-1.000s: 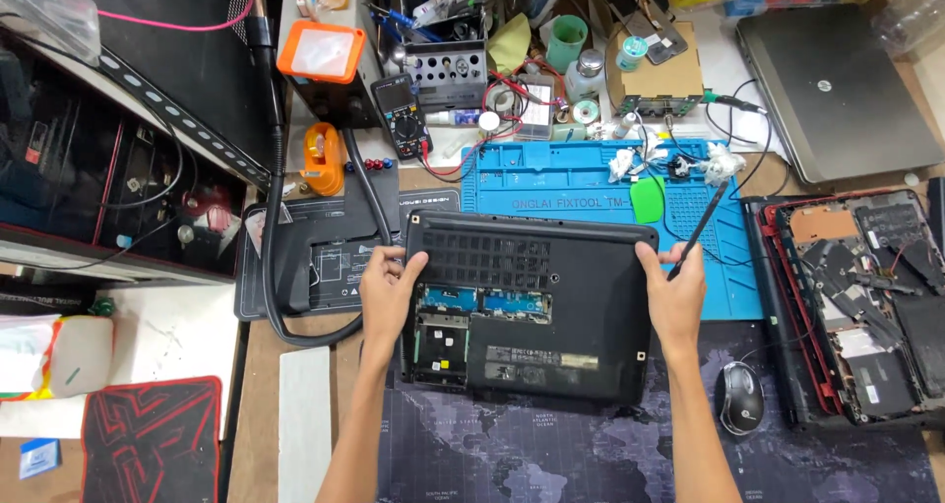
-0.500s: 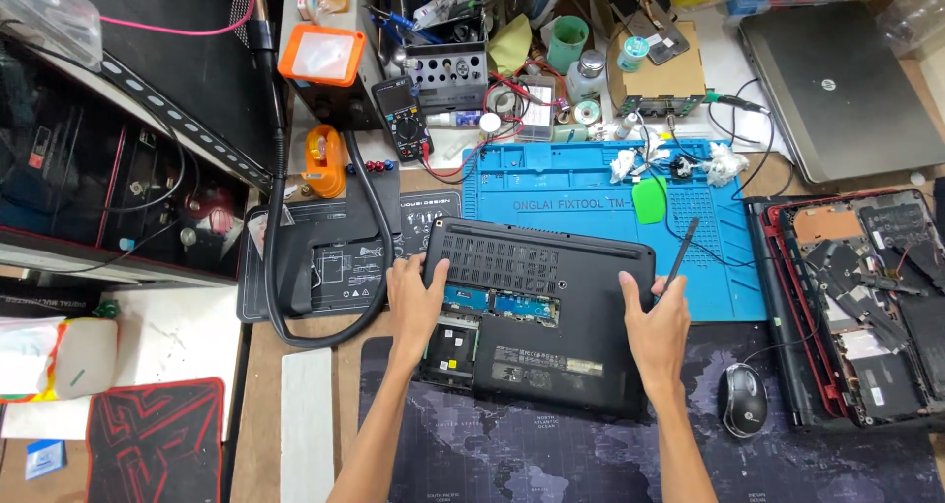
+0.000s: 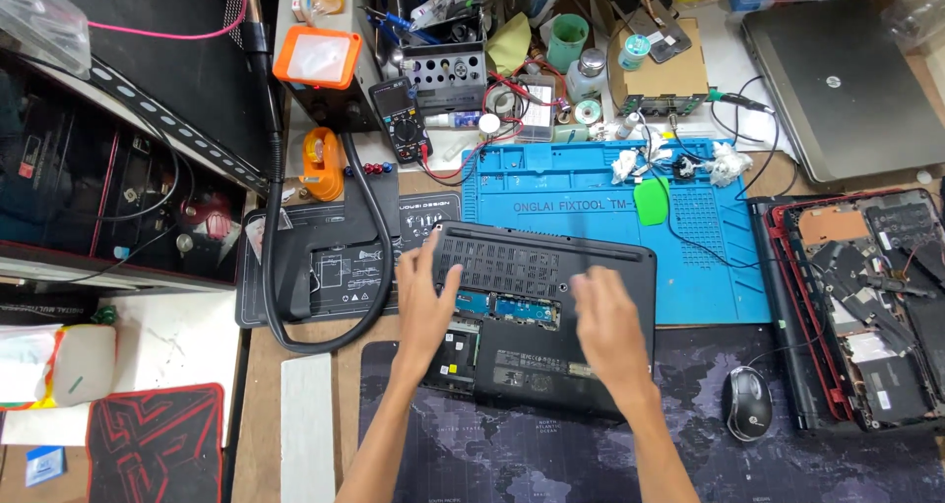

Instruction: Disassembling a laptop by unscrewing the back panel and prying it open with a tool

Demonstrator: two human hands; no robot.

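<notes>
I am resting my left hand [image 3: 425, 301], fingers spread, on the upturned laptop [image 3: 546, 316]; my blurred right hand [image 3: 607, 328] hovering above it, fingers loosely together, could knock its exposed boards.

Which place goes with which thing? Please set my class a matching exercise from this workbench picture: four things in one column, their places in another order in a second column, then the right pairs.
Things
1. black laptop
2. computer mouse
3. green cup
4. multimeter

Places
A. far edge of the bench, beyond the blue mat
B. bottom up, under the left hand and right hand
C. left of the blue mat's far corner
D. on the dark desk mat, right of the black laptop

Pairs: 1-B, 2-D, 3-A, 4-C
</notes>
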